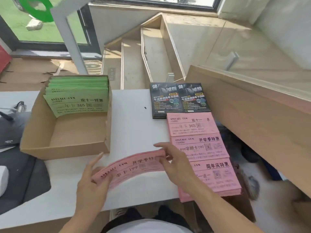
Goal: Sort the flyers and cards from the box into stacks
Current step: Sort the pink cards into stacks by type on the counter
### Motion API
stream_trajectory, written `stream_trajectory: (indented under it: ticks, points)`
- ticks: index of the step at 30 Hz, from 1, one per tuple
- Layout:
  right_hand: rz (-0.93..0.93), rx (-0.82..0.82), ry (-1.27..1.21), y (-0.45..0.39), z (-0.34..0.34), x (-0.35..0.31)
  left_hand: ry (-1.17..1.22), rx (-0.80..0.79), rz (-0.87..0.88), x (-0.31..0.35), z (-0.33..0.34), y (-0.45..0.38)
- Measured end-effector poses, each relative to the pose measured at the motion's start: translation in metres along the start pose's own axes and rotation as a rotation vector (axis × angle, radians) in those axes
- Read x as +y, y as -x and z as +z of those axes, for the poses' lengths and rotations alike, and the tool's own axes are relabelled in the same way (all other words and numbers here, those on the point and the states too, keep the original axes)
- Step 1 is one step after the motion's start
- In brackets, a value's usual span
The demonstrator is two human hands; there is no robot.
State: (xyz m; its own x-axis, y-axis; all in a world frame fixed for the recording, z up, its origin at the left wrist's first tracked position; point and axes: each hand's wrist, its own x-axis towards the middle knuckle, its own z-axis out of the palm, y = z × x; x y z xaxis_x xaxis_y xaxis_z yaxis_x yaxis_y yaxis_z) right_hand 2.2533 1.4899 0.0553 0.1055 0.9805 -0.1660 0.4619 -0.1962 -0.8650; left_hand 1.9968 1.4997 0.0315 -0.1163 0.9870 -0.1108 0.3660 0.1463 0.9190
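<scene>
Pink flyers (129, 167): bundle bowed above surface (134, 125), held at both ends. Left hand (91, 180) grips left end; right hand (175, 163), fingers pinching right edge. We advise matching headline to middle pink stack (200, 147), squaring edges, laying flat. Green flyers (79, 96) remain in box (64, 148).

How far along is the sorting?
Partly done. Three pink stacks and two black flyer piles already lie on the table. Both hands, left and right, hold another pink bundle. The green flyers still wait in the box.
</scene>
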Motion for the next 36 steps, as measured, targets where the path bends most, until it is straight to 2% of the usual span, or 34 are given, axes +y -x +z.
stream_trajectory:
  ticks: [2, 5, 7, 12, 16, 24, 28, 32, 36]
  points:
    - [0.023, 0.071, -0.121, 0.006, -0.021, -0.006, 0.005, 0.009, -0.008, 0.018, 0.016, 0.001]
    - [0.059, 0.261, -0.234, 0.013, -0.066, 0.000, 0.170, -0.140, -0.061, 0.047, 0.056, -0.002]
    - [0.122, 0.365, -0.240, 0.015, -0.098, 0.016, 0.261, -0.203, -0.098, 0.061, 0.091, -0.005]
    - [0.261, 0.508, -0.117, 0.010, -0.150, 0.066, 0.206, -0.245, -0.144, 0.074, 0.172, -0.015]
    - [0.268, 0.504, -0.036, 0.001, -0.162, 0.091, 0.110, -0.267, -0.169, 0.070, 0.199, -0.025]
    - [0.237, 0.507, -0.006, -0.009, -0.160, 0.105, 0.001, -0.231, -0.193, 0.073, 0.210, -0.027]
    - [0.240, 0.533, -0.008, -0.012, -0.160, 0.114, 0.018, -0.218, -0.209, 0.080, 0.213, -0.027]
    - [0.277, 0.498, 0.103, -0.011, -0.158, 0.120, 0.033, -0.194, -0.213, 0.085, 0.211, -0.020]
    - [0.347, 0.404, 0.140, -0.006, -0.157, 0.121, 0.158, -0.298, -0.320, 0.093, 0.206, 0.003]
